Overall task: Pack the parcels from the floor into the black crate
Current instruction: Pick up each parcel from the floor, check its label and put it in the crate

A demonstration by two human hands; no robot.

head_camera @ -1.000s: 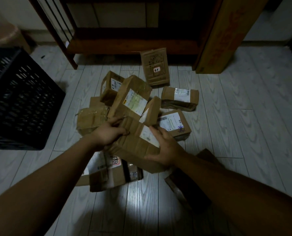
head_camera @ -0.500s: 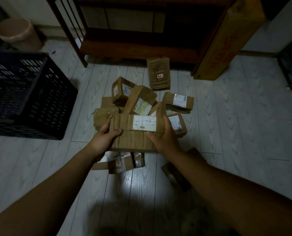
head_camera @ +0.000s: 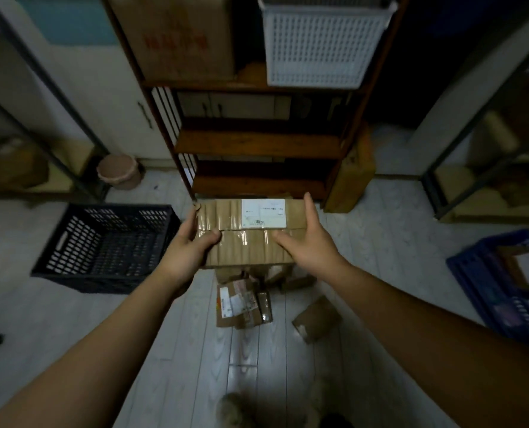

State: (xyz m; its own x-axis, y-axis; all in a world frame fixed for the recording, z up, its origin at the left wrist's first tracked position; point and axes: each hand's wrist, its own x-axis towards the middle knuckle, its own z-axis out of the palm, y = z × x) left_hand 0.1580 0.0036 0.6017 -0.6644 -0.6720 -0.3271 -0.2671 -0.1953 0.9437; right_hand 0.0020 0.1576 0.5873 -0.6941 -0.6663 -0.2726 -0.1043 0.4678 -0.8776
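Note:
A large brown cardboard parcel (head_camera: 241, 239) with a white label and clear tape is held up in mid-air, well above the floor. My left hand (head_camera: 190, 247) grips its left end and my right hand (head_camera: 306, 242) grips its right end. The black crate (head_camera: 71, 242) stands on the floor to the left of the parcel, open side up, with nothing visible inside. Under the lifted parcel, more parcels lie on the floor: a labelled one (head_camera: 241, 301) and a smaller one (head_camera: 317, 318). The lifted parcel hides the others.
A dark wooden shelf unit (head_camera: 257, 143) stands straight ahead with a white basket (head_camera: 322, 44) and a carton on it. A round bin (head_camera: 119, 171) sits at the back left. A blue crate (head_camera: 485, 273) with items stands at the right. Metal racks flank both sides.
Both hands have lifted the large parcel from the pile up off the floor. The view has risen and tilted up, so the shelves and the blue crate have come into sight.

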